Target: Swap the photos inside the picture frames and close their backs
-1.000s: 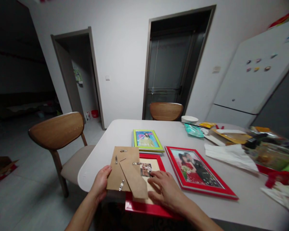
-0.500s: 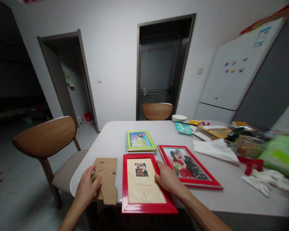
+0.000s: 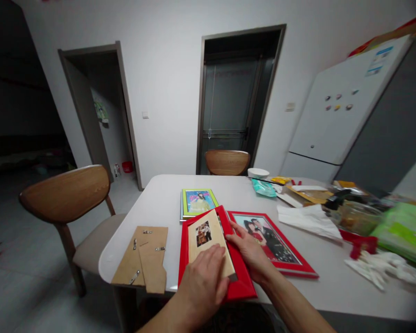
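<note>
Now the left hand (image 3: 203, 277) lies flat on the photo card (image 3: 210, 245) inside the red frame (image 3: 213, 252), pinning it, while the right hand (image 3: 247, 249) grips the frame's right edge, tilting it. Left of the frame lies the backing board (image 3: 142, 259), loose on the table (image 3: 159, 199).

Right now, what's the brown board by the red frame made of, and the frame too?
The brown board looks like matte fibreboard or stiff card: flat, tan, with small metal clips. The red frame seems glossy painted wood or plastic; its shine doesn't settle which.
</note>
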`<move>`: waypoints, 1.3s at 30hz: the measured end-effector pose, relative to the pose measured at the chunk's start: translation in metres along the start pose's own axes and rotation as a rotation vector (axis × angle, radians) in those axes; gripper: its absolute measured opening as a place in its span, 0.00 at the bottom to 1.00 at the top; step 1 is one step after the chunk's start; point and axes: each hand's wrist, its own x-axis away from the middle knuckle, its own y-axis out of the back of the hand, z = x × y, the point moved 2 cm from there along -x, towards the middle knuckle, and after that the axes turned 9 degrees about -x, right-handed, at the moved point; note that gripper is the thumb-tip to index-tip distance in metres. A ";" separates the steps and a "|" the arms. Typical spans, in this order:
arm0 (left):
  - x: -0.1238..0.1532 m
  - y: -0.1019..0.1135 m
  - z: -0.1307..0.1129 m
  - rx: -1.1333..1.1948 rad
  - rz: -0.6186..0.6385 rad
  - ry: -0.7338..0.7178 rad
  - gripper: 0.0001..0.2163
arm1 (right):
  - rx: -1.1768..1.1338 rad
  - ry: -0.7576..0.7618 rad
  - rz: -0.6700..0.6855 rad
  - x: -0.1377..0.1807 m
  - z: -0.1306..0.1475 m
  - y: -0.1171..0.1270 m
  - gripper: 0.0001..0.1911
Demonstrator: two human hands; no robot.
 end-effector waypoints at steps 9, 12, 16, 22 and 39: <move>0.036 0.054 0.059 0.130 -0.445 0.504 0.25 | 0.898 0.246 -0.109 -0.027 -0.016 0.031 0.27; 0.057 0.055 0.083 0.240 -0.398 0.621 0.24 | 1.141 0.353 -0.105 -0.032 -0.028 0.035 0.23; 0.075 0.045 0.096 0.202 -0.281 0.639 0.22 | 1.302 0.382 -0.040 -0.035 -0.040 0.032 0.20; 0.077 0.043 0.095 -0.112 -0.173 0.603 0.21 | 1.406 0.448 -0.007 -0.037 -0.047 0.028 0.17; 0.079 0.028 0.078 -0.375 0.174 0.296 0.29 | 0.162 -0.236 0.238 -0.028 -0.082 -0.033 0.25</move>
